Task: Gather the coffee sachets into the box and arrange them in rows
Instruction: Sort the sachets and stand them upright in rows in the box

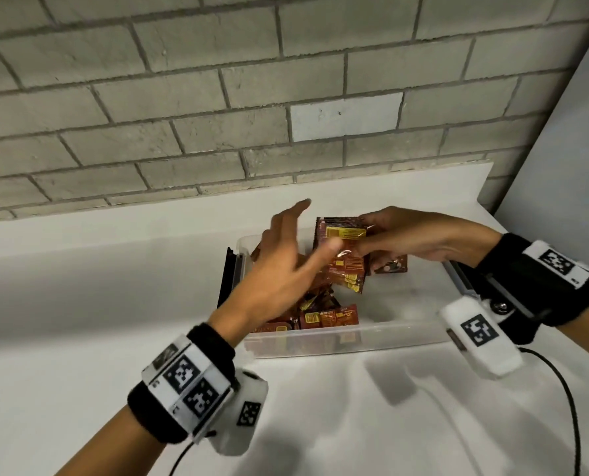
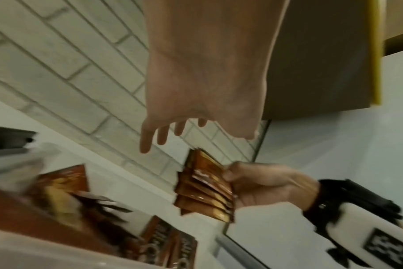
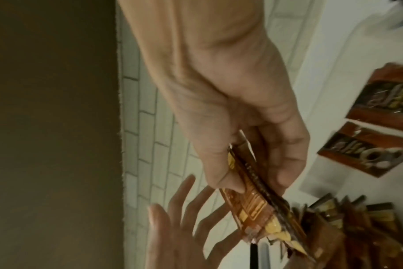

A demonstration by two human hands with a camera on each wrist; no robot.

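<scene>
A clear plastic box (image 1: 337, 340) stands on the white counter. Several brown and gold coffee sachets (image 1: 327, 317) lie jumbled in its left half, also seen in the right wrist view (image 3: 357, 227). One sachet (image 1: 392, 266) lies flat further right. My right hand (image 1: 413, 235) grips a fanned stack of sachets (image 1: 346, 259) by its edge, above the box; the stack (image 2: 203, 189) and the stack (image 3: 260, 209) show in both wrist views. My left hand (image 1: 286, 255) hovers open beside the stack, fingers spread. Whether its thumb touches the stack I cannot tell.
A grey brick wall (image 1: 217, 97) runs right behind the counter, and a pale panel (image 1: 567, 149) closes the right side. A black lid piece (image 1: 229, 280) stands against the box's left end. A black cable (image 1: 560, 389) trails over the counter at the right.
</scene>
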